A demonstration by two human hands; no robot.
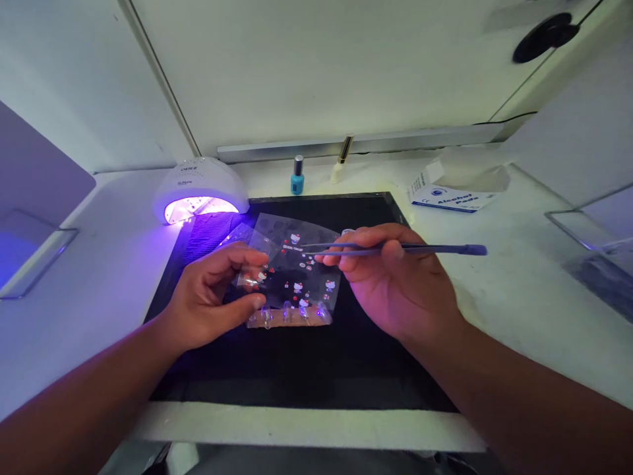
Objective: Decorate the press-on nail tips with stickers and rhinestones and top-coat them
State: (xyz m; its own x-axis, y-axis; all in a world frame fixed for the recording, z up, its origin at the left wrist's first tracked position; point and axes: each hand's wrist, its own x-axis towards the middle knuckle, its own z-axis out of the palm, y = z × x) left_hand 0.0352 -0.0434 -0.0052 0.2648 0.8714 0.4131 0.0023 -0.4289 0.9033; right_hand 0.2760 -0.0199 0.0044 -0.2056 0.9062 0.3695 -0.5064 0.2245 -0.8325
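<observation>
A clear sticker sheet (pixel 312 277) with small white-and-red cartoon cat figures is tilted up over the black mat. My left hand (pixel 212 297) pinches its left edge between thumb and fingers. In my right hand (pixel 400 284) is a pair of slim tweezers (pixel 440 249), held level, with its tips a little apart over the upper part of the sheet. Whether the tips touch a sticker I cannot tell. Below the sheet's lower edge, a brown strip (pixel 287 318) carries several clear nail tips. Another clear sheet (pixel 241 234) shows partly behind my left hand.
A white nail lamp (pixel 208 178) glows purple at the back left. Behind the black mat (pixel 306 369) stand a blue polish bottle (pixel 297 181) and a pale bottle with a dark-and-gold cap (pixel 337 173). An open alcohol pads box (pixel 452 198) sits at the back right.
</observation>
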